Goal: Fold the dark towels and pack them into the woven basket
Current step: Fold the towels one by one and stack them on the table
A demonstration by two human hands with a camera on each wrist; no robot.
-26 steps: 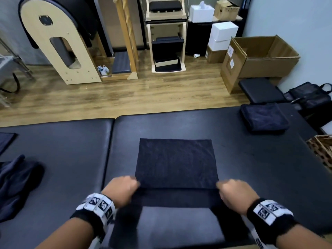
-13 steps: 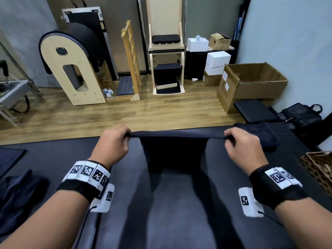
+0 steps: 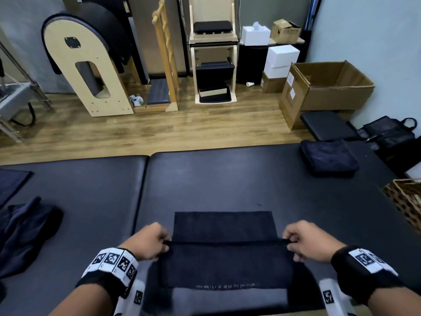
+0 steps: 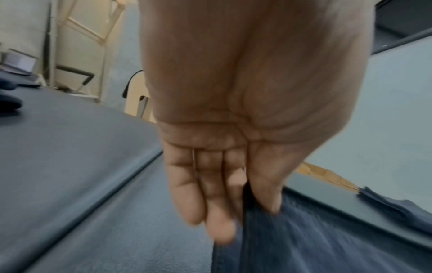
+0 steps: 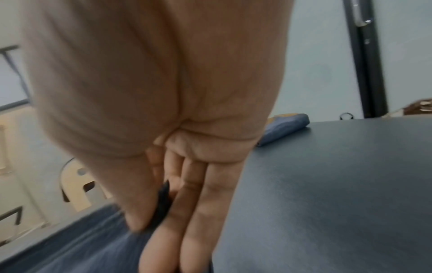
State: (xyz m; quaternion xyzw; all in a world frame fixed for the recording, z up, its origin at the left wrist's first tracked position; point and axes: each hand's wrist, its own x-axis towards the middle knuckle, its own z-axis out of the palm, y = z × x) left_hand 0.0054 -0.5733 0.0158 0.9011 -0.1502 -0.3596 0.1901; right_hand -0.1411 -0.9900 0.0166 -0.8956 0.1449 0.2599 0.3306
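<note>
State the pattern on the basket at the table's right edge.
The woven basket shows a brown-and-tan checkered weave, clearest in the head view.

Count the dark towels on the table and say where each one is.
4, maybe more hidden. One towel held by both hands, left hand and right hand; a folded one far right; a crumpled pile, possibly several, left; a flat one at the left edge.
</note>
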